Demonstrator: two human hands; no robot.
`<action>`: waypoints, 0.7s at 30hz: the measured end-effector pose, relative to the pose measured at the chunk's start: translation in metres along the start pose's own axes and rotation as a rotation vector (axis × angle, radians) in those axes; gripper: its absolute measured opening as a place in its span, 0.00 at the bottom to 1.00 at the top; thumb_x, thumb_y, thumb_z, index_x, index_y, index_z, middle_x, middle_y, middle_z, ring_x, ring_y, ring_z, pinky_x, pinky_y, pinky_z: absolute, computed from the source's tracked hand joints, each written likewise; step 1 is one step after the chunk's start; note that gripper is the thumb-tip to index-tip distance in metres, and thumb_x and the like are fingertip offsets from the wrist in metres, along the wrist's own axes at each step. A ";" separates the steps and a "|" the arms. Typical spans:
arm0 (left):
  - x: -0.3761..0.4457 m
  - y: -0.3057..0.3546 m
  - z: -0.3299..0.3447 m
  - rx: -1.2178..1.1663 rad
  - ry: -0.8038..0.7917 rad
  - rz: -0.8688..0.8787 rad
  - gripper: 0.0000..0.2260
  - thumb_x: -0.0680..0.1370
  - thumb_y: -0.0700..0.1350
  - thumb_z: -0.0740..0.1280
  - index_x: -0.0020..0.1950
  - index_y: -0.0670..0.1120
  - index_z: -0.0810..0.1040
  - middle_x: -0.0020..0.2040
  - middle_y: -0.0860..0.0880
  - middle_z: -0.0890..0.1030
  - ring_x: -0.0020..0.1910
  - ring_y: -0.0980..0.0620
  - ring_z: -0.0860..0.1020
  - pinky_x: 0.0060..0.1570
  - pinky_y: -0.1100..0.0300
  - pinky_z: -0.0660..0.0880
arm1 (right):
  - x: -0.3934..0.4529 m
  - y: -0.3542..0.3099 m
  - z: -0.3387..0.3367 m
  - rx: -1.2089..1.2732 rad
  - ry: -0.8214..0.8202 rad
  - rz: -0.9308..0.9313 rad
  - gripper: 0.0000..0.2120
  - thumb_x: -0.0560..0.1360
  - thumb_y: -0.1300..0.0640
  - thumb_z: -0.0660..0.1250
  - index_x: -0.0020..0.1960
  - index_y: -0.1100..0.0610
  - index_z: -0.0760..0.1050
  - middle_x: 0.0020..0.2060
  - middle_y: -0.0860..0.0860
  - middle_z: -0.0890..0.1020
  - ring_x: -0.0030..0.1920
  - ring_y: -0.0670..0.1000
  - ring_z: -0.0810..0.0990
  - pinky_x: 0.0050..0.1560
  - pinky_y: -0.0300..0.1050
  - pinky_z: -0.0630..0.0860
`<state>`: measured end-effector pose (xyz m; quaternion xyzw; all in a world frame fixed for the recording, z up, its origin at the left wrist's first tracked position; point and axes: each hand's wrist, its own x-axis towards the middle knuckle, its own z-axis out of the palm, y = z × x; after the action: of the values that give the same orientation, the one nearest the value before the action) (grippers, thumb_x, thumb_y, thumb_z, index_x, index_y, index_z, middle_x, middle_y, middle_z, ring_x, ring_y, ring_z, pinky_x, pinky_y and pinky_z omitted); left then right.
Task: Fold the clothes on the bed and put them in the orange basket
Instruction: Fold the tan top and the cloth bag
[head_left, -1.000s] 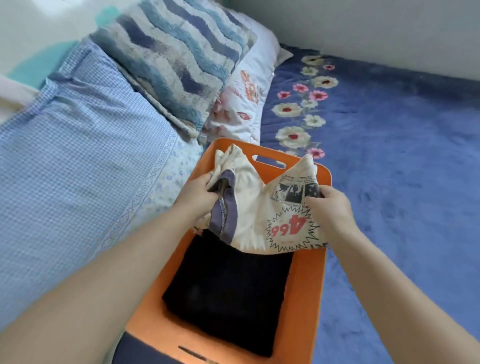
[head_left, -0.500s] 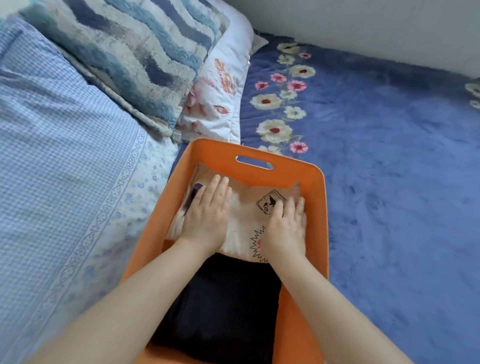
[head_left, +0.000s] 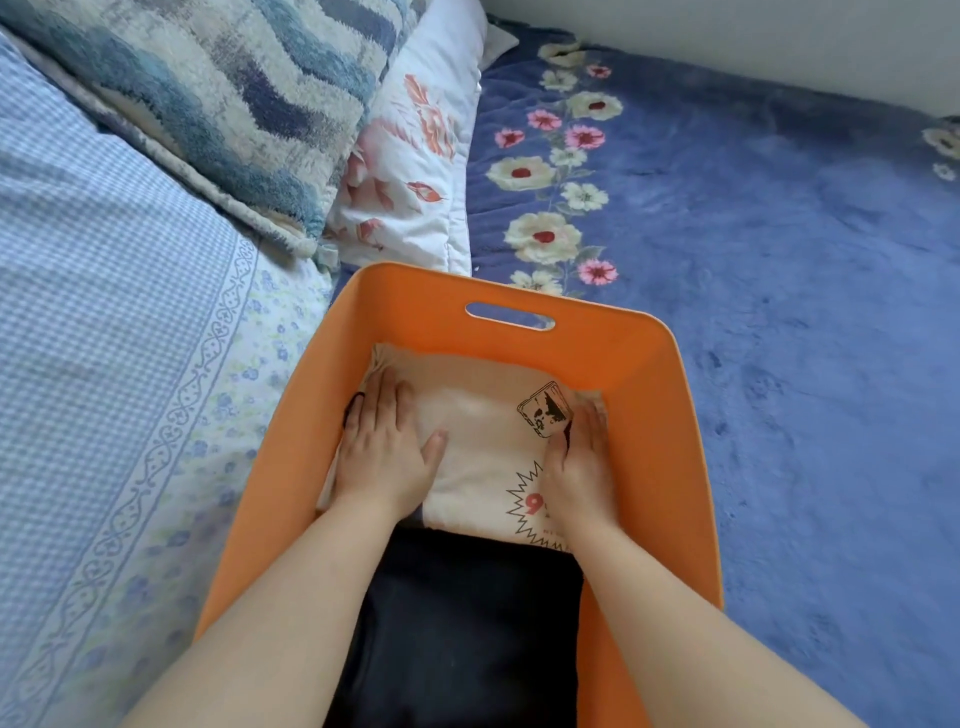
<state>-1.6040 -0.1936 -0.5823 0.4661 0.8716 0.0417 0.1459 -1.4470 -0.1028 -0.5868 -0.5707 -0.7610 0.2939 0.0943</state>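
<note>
Folded cream printed T-shirt (head_left: 483, 441) flat in far end of orange basket (head_left: 670, 415), overlapping folded black garment (head_left: 457, 623) at near end.

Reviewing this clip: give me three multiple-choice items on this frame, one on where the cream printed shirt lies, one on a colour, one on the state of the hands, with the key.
1. Where does the cream printed shirt lie?
A. In the far end of the orange basket, partly over the black folded garment
B. On the blue floral blanket
C. On the wavy blue pillow

2. What colour is the number printed on the shirt?
A. Green
B. Red
C. Blue

3. What are the hands doing?
A. Both lift the shirt in a pinching grip
B. Only one touches the shirt
C. The left hand and the right hand both press flat on the shirt

Key: 1 A, the shirt sits inside the basket walls with its near edge overlapping the black garment. 2 B, a red digit shows inside the jagged burst. 3 C, both palms lie flat, fingers straight.
</note>
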 end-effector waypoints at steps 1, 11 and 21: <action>0.000 0.000 0.001 -0.008 -0.009 0.000 0.47 0.62 0.62 0.30 0.76 0.40 0.49 0.77 0.41 0.47 0.76 0.46 0.44 0.70 0.57 0.37 | 0.000 0.003 0.000 0.010 -0.011 -0.011 0.24 0.81 0.60 0.51 0.75 0.60 0.53 0.75 0.53 0.55 0.75 0.49 0.50 0.73 0.38 0.44; 0.000 0.008 -0.010 0.062 -0.148 -0.050 0.30 0.79 0.59 0.43 0.76 0.42 0.47 0.77 0.43 0.47 0.76 0.48 0.46 0.72 0.56 0.45 | -0.007 -0.001 -0.008 -0.143 -0.055 -0.043 0.20 0.80 0.59 0.50 0.70 0.64 0.64 0.71 0.57 0.64 0.72 0.54 0.62 0.69 0.39 0.58; -0.053 0.078 -0.131 0.323 -0.095 0.047 0.14 0.80 0.49 0.56 0.62 0.43 0.70 0.63 0.45 0.69 0.64 0.45 0.67 0.58 0.53 0.67 | -0.050 -0.043 -0.136 -0.162 0.032 -0.282 0.09 0.77 0.59 0.55 0.48 0.63 0.72 0.53 0.53 0.75 0.55 0.55 0.73 0.37 0.42 0.67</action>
<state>-1.5519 -0.1850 -0.4294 0.5050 0.8481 -0.1174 0.1091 -1.4002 -0.1100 -0.4432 -0.4686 -0.8532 0.2062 0.1002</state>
